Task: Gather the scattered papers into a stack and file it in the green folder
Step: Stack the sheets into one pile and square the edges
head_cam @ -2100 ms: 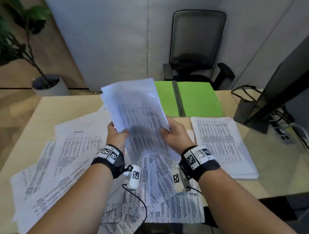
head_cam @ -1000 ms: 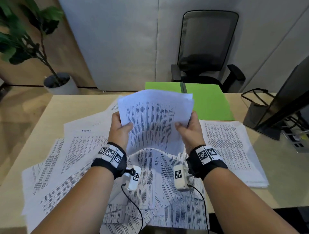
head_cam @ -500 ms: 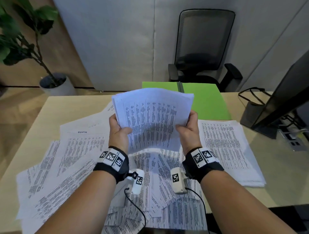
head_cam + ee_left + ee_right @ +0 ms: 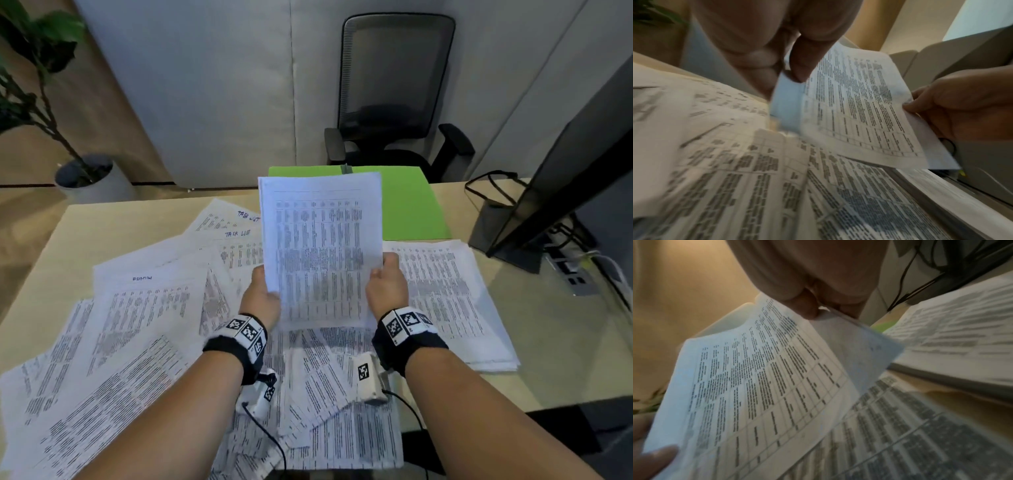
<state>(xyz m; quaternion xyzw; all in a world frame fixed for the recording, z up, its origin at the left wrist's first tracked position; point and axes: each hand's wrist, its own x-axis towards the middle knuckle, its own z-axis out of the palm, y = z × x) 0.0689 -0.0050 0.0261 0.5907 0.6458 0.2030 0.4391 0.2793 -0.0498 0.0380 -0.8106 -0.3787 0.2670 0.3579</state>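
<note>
I hold a bundle of printed sheets (image 4: 322, 250) upright above the desk, its long edges vertical. My left hand (image 4: 262, 294) grips its left edge, thumb (image 4: 803, 65) on the front of the bundle (image 4: 859, 105). My right hand (image 4: 385, 281) pinches the right edge of the same bundle (image 4: 760, 386). Many loose papers (image 4: 137, 325) lie fanned over the left and middle of the desk. A squared stack of papers (image 4: 455, 301) lies at the right. The green folder (image 4: 411, 209) lies open at the far edge, partly hidden behind the bundle.
A monitor (image 4: 561, 192) on its stand occupies the right of the desk, with a power strip (image 4: 575, 277) and cables beside it. An office chair (image 4: 394, 92) stands beyond the desk, and a potted plant (image 4: 82, 171) at the far left.
The bundle has turned from landscape to portrait and its sheets are now squared. Both hands have slid to grip its lower side edges.
</note>
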